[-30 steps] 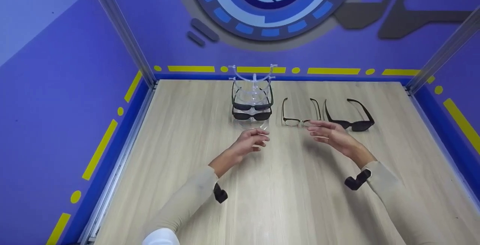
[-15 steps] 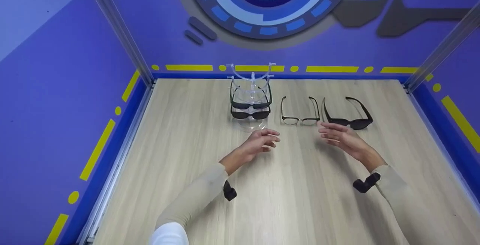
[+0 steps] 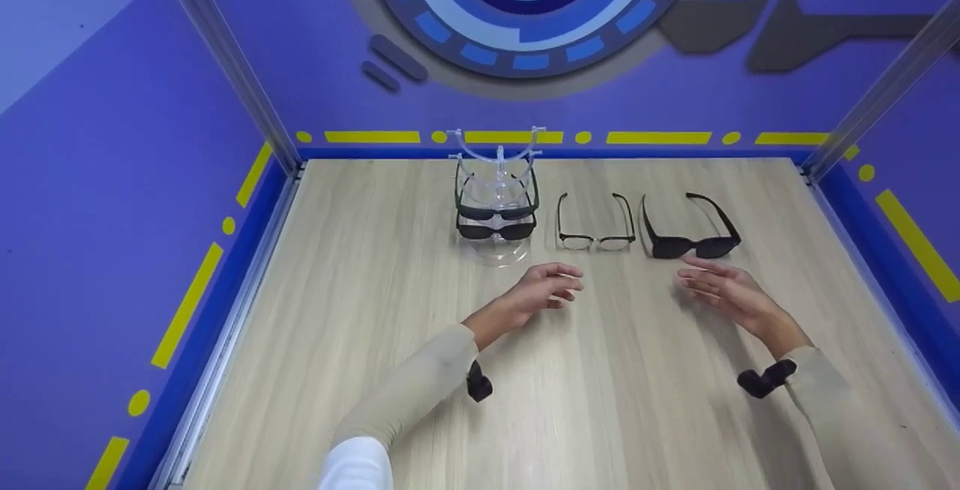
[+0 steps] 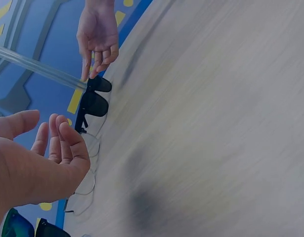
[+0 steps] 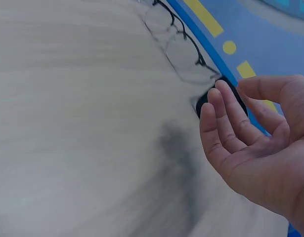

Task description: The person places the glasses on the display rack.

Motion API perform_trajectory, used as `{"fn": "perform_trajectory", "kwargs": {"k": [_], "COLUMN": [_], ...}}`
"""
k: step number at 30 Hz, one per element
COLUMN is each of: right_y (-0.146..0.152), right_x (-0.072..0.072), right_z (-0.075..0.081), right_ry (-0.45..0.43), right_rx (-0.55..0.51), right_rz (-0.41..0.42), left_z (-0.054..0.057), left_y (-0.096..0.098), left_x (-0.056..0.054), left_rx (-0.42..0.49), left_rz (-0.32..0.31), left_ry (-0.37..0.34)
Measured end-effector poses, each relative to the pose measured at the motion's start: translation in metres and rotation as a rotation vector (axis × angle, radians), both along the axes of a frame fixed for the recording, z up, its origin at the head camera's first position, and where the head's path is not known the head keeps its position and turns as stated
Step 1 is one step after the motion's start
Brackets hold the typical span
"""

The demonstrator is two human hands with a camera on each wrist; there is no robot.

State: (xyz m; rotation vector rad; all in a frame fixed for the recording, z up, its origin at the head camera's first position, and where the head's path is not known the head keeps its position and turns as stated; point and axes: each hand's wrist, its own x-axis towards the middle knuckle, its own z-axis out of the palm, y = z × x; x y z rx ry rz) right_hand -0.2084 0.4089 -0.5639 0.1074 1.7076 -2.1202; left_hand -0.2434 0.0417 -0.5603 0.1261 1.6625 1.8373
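Note:
My left hand (image 3: 536, 295) hovers over the table with loosely bent fingers, holding nothing, in front of the clear-lensed eyeglasses (image 3: 596, 242). Farther right, my right hand (image 3: 731, 295) is also empty, its fingers relaxed, just in front of the black sunglasses (image 3: 694, 247). In the right wrist view its fingers partly cover those sunglasses (image 5: 203, 106). Both pairs lie with temples unfolded toward the back wall. A transparent display stand (image 3: 500, 175) carries two dark pairs, upper sunglasses (image 3: 495, 214) and lower sunglasses (image 3: 496, 231); its top arms bear no glasses.
The wooden table (image 3: 360, 250) is enclosed by a purple-blue back wall (image 3: 300, 85) and side walls, with metal posts (image 3: 225, 55) at the corners. A small black camera sits on each wrist, such as the right wrist camera (image 3: 765, 379).
Both hands have drifted right and slightly back toward the person, away from the stand. The head view has shifted a little. The glasses and stand keep their places on the table.

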Motion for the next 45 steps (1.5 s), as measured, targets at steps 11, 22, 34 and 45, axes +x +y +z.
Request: {"fn": "perform_trajectory", "kwargs": {"k": [11, 22, 34, 45], "right_y": [0.042, 0.065, 0.075, 0.062], "right_x": [0.012, 0.009, 0.001, -0.015], "right_z": [0.002, 0.003, 0.001, 0.003], "right_ry": [0.037, -0.025, -0.073, -0.026], "right_rx": [-0.167, -0.265, -0.208, -0.197], "right_rz": [-0.009, -0.091, -0.243, -0.339], "left_z": [-0.006, -0.016, -0.01, -0.014], "left_y": [0.03, 0.076, 0.118, 0.148], "left_x": [0.004, -0.014, -0.02, -0.027], "left_rx": [-0.05, -0.132, -0.06, -0.026], "left_rz": [-0.043, -0.025, 0.073, 0.127], "left_ry": [0.041, 0.16, 0.099, 0.116]}}
